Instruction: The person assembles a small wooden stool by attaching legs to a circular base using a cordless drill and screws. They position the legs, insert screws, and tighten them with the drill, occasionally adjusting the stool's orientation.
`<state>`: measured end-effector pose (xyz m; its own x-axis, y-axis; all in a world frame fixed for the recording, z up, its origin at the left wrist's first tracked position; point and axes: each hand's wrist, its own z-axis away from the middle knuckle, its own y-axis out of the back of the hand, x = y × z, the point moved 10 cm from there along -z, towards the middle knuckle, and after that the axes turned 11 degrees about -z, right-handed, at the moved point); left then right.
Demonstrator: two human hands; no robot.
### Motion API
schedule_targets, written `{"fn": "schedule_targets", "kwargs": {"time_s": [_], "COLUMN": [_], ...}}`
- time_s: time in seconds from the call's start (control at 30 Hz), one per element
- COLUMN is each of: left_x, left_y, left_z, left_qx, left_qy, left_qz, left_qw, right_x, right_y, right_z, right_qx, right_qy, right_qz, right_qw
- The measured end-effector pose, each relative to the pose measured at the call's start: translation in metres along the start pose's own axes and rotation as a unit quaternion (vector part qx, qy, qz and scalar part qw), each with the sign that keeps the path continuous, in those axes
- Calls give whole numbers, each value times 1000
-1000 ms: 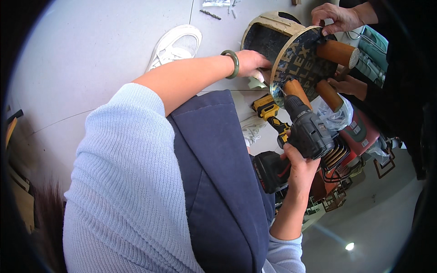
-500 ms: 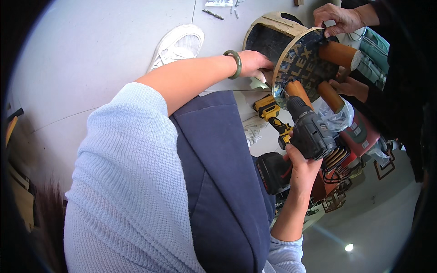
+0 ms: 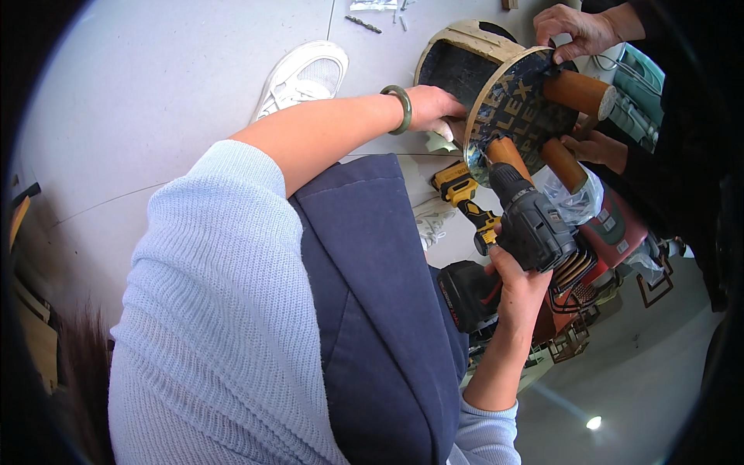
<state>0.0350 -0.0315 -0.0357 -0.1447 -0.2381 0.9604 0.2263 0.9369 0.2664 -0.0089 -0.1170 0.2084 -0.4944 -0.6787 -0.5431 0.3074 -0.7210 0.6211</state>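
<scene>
My right hand (image 3: pixel 521 283) grips a black cordless drill (image 3: pixel 539 229), its battery by my knee. The drill's front end points at the base of a brown round leg (image 3: pixel 508 151) on a black-faced round board (image 3: pixel 504 108) with printed lettering. The board belongs to a wooden frame (image 3: pixel 469 43) tipped on its side. My left hand (image 3: pixel 435 108), with a green bangle on the wrist, holds the frame from the left; its fingertips are hidden behind the board. Another person's hands (image 3: pixel 577 31) steady the far rim and a leg from the right.
A yellow-and-black power tool (image 3: pixel 465 198) lies on the floor below the board. Beyond the drill are a red case (image 3: pixel 616 232) and clear plastic wrap (image 3: pixel 573 194). A drill bit (image 3: pixel 363 24) lies near my white shoe (image 3: pixel 302 77).
My right hand and the drill have shifted very slightly to the right. My left hand, the frame and the other person's hands look unmoved.
</scene>
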Motion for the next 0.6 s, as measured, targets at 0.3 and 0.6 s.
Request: {"fn": "schedule_targets", "kwargs": {"time_s": [0.3,0.6], "left_x": [2,2], "left_y": [3,4], "left_z": [1,-1], "left_qx": [6,-7], "left_qy": [-2,7], "left_qz": [20,37], "left_qw": [1000,999], "right_x": [-6,-8], "right_y": [8,11], "right_z": [-21,-29], "right_qx": [-43,-74], "right_qy": [-66,-19], "right_qz": [37,63], "right_qw": [996,995]}}
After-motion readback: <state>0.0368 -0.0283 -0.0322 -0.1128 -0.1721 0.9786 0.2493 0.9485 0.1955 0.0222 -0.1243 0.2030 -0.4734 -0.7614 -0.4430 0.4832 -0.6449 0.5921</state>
